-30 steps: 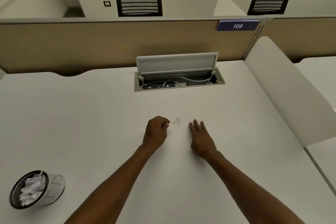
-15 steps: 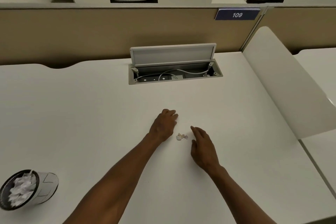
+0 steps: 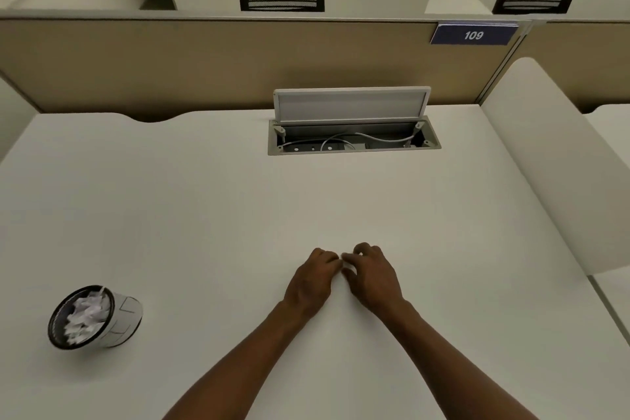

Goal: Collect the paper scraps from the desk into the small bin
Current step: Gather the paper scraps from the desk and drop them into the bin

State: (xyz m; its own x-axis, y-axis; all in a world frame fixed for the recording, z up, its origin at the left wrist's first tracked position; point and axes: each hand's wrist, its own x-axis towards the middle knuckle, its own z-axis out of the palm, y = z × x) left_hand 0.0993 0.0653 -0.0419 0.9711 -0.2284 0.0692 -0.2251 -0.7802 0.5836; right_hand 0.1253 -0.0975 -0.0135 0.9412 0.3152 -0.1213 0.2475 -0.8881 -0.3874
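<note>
My left hand (image 3: 312, 283) and my right hand (image 3: 373, 278) rest side by side on the white desk (image 3: 204, 215), near its middle, and their fingertips touch. The left hand is a loose fist, knuckles up. The right hand's fingers and thumb are bent in a pinch where the small paper scraps lay. The scraps are covered by those fingers and do not show on the desk. The small round bin (image 3: 128, 317), white with a dark rim, stands at the front left, tilted towards me and full of crumpled white paper (image 3: 85, 317).
An open cable box (image 3: 353, 140) with a raised grey lid sits in the desk at the back, below the beige partition (image 3: 170, 61). A white curved divider (image 3: 552, 153) borders the desk on the right. A sign reads 109 (image 3: 474, 35).
My hands have closed in on each other and come nearer to me. The right hand went from flat to curled over the scraps, which lay in plain sight between the hands before.
</note>
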